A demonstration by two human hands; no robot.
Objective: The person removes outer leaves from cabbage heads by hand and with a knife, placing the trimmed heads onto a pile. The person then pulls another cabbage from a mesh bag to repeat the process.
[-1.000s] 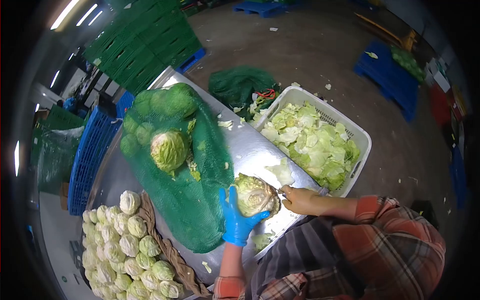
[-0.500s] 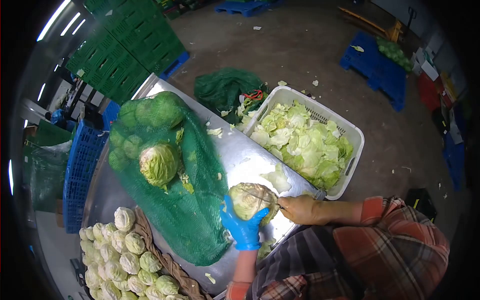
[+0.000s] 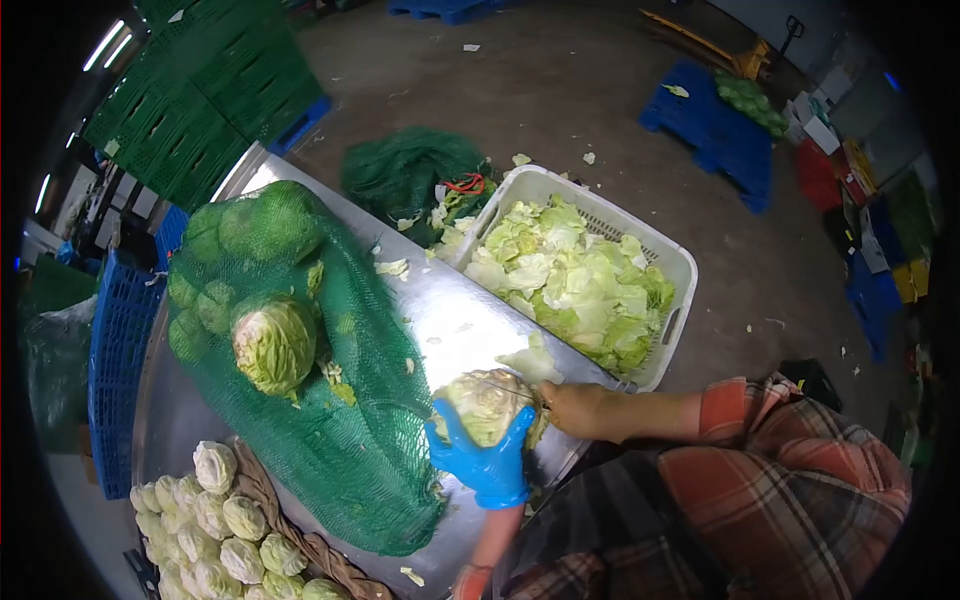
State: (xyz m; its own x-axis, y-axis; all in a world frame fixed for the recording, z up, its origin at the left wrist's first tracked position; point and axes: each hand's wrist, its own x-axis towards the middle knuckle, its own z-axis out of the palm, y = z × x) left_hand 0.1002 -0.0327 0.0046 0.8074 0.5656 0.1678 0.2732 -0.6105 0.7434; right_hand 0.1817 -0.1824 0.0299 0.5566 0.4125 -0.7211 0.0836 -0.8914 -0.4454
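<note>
A cabbage (image 3: 487,408) with browned outer leaves is over the metal table (image 3: 440,300). My left hand (image 3: 487,462), in a blue glove, grips it from below with thumb and fingers spread round it. My bare right hand (image 3: 583,411) is closed at the cabbage's right side on a knife, whose thin blade lies against the top of the cabbage; the handle is mostly hidden in the fist. To the left, a single cabbage (image 3: 273,344) rests on a green mesh bag (image 3: 330,440), which holds several more cabbages (image 3: 265,222).
A white crate (image 3: 683,300) of loose leaves stands beyond the table's edge. Trimmed cabbages (image 3: 215,515) are piled at the lower left by a brown cloth. Green crates (image 3: 200,90), blue pallets (image 3: 715,130) and another green net (image 3: 410,175) stand farther off.
The view has shifted, so the table and surroundings appear farther left. Both hands remain at the same cabbage, with the left hand's fingers still round it.
</note>
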